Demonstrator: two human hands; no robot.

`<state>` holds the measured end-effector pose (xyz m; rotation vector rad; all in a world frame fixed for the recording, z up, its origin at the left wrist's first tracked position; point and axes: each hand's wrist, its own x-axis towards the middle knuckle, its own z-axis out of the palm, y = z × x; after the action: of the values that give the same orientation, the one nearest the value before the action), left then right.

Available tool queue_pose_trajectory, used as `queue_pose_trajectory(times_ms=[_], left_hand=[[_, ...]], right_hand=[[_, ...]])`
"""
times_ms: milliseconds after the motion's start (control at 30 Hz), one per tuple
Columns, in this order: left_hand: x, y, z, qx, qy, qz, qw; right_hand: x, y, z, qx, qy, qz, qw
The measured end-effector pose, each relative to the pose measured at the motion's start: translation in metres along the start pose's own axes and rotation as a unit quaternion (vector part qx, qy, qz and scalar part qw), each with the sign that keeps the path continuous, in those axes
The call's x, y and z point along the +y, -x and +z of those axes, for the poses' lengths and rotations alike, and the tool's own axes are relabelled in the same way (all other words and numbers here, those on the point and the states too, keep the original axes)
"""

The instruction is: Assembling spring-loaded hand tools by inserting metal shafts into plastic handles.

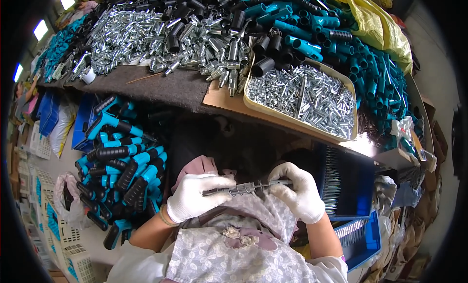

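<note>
The left hand [192, 196], in a white glove, is closing its fingers around the left end of a thin metal rod [246, 187], gripping it firmly just above the lap. The right hand [298, 190], gloved the same way, is pinching the right end of the same rod between thumb and fingers, so the rod is lying nearly level between the two hands, near the middle of the scene. Several small silvery fittings are sitting threaded along the rod's middle, touching one another.

Under the hands, a lace-patterned pale garment [229, 253] is covering the person's lap. Just to the right, a blue bin [348, 185] is holding rows of thin metal pins standing packed together, and a second blue tray [363, 236] is lying nearer and lower. To the left, a heap of teal-and-black handled tools [122, 166] is piling up beside the person's knee.

Farther off, a shallow cardboard tray [304, 95] is holding loose silvery metal parts on the edge of a dark-covered worktable [161, 85]. Beyond it, a broad spread of silvery fittings [141, 36] is covering the far left, with black and teal tube pieces [312, 29] crowding the far right, and a yellow plastic bag [378, 27] is lying at the far right corner.
</note>
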<state>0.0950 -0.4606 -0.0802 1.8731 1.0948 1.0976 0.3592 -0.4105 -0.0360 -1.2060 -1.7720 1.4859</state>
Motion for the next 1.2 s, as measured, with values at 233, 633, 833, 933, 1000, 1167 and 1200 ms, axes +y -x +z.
queue_pose_trajectory(times_ms=[233, 633, 833, 933, 1000, 1167, 1200], left_hand=[[0.002, -0.003, 0.001, -0.011, -0.015, 0.001, 1.000], [-0.004, 0.000, 0.002, -0.005, 0.021, -0.036, 0.999], [-0.003, -0.007, 0.002, 0.007, -0.018, 0.013, 1.000], [-0.005, -0.008, 0.003, 0.012, -0.021, 0.031, 0.999], [-0.005, -0.009, 0.002, 0.003, -0.027, 0.023, 0.999], [-0.017, -0.007, 0.010, -0.010, 0.009, 0.021, 1.000], [-0.022, -0.004, 0.011, -0.014, 0.057, 0.004, 0.998]], right_hand=[[-0.011, 0.002, -0.002, -0.013, -0.025, 0.078, 0.997], [-0.005, -0.001, 0.001, 0.009, 0.044, -0.015, 0.999], [-0.005, 0.000, -0.004, 0.035, 0.013, -0.005, 0.999], [-0.016, -0.001, -0.004, 0.007, 0.029, 0.008, 1.000], [-0.014, -0.002, -0.003, 0.008, 0.033, 0.006, 0.999], [-0.001, -0.004, 0.007, -0.031, 0.045, -0.019, 0.998], [0.005, -0.002, 0.015, -0.017, 0.036, -0.083, 0.996]])
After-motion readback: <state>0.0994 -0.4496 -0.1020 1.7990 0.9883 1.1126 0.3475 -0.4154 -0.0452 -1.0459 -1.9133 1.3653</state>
